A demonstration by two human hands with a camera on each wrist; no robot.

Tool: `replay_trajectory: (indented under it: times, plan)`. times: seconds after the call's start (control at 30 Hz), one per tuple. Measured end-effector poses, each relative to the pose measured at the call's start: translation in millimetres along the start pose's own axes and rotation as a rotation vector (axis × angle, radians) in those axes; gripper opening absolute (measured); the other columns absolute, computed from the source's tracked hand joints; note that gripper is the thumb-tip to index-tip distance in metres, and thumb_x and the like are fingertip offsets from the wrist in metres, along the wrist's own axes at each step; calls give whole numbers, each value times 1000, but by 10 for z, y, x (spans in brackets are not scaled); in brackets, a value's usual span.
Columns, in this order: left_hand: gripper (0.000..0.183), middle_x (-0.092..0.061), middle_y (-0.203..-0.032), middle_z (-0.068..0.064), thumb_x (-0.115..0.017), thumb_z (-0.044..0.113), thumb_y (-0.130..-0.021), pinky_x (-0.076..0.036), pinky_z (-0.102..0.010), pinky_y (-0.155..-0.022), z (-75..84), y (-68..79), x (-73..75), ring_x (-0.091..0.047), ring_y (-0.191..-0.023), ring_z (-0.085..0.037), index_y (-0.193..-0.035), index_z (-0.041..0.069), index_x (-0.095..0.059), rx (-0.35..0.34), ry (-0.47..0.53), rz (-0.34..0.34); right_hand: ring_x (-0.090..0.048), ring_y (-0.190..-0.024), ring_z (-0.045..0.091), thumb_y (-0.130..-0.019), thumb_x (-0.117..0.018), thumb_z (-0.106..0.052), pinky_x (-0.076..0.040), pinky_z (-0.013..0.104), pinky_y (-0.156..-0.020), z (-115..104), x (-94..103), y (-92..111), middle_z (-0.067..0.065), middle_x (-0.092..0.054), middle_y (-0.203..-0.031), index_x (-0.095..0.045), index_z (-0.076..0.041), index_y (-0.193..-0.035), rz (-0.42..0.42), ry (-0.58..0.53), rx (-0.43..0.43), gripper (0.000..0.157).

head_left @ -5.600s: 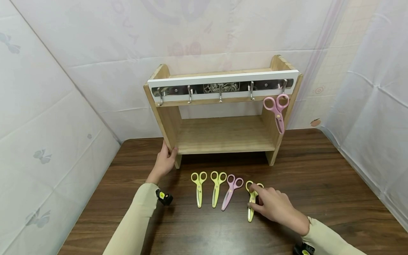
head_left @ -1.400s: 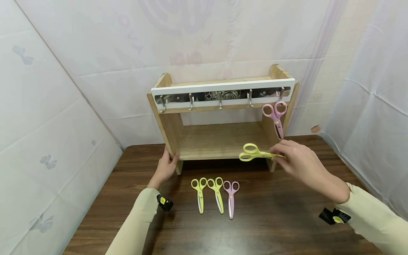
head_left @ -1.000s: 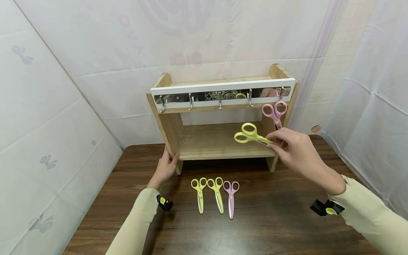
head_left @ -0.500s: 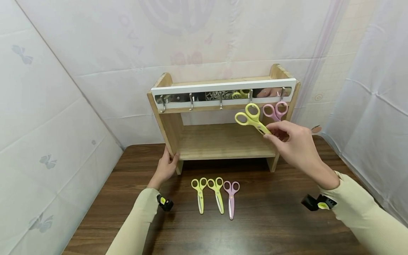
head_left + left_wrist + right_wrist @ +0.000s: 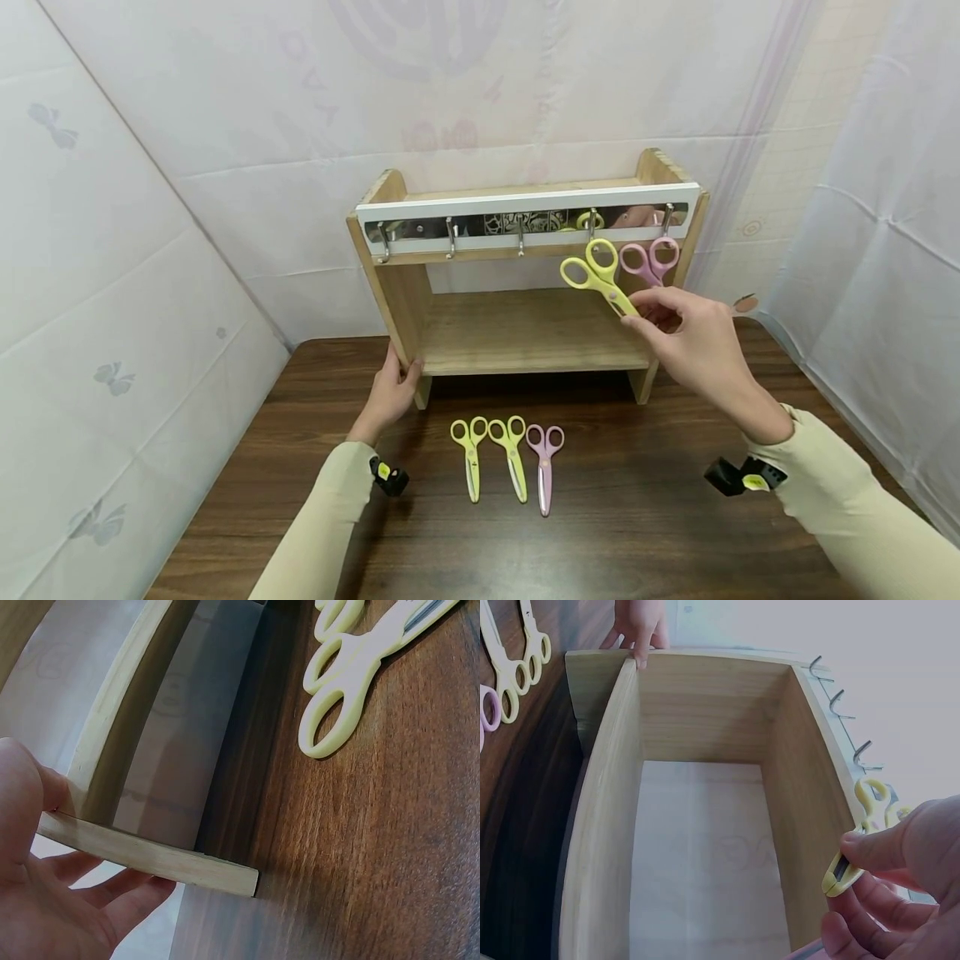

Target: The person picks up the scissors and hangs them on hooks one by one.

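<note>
My right hand pinches yellow scissors by the blade end, thumb on one side and fingers on the other. Their finger loops point up and left, the right loop at the lower tip of the second hook from the right. Pink scissors hang from the rightmost hook, their blades hidden behind my right hand. My left hand grips the lower left side panel of the wooden shelf, thumb at the inner front and fingers outside, as the left wrist view shows.
On the dark wooden table, in front of the shelf, lie two yellow scissors and one pink pair, loops toward the shelf. Three bare hooks line the rail's left and middle. Patterned cloth surrounds the table.
My right hand has lifted the yellow scissors off the table, raised them to the hook rail and tilted the loops upward, lately shifting slightly right. My left hand stays on the shelf.
</note>
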State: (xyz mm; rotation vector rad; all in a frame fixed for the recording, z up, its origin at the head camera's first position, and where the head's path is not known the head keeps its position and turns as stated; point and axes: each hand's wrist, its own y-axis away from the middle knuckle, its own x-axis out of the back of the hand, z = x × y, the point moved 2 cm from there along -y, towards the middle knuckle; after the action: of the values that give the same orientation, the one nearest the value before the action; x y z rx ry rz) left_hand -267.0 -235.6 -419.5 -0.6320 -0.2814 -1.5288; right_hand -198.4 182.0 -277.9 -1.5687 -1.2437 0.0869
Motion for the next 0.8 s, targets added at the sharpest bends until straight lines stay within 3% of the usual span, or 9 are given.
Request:
replay_trajectory:
  times: [0.8]
  plan:
    - [63, -47, -147, -33, -46, 21, -111, -54, -60, -93, 5, -3, -9, -55, -128, -47, -164, 15, -14, 9, -13, 4, -62, -63, 11, -87, -84, -9, -44, 10, -58, 95, -195, 8, 3, -72, -77, -77, -5, -97, -41, -21, -62, 13]
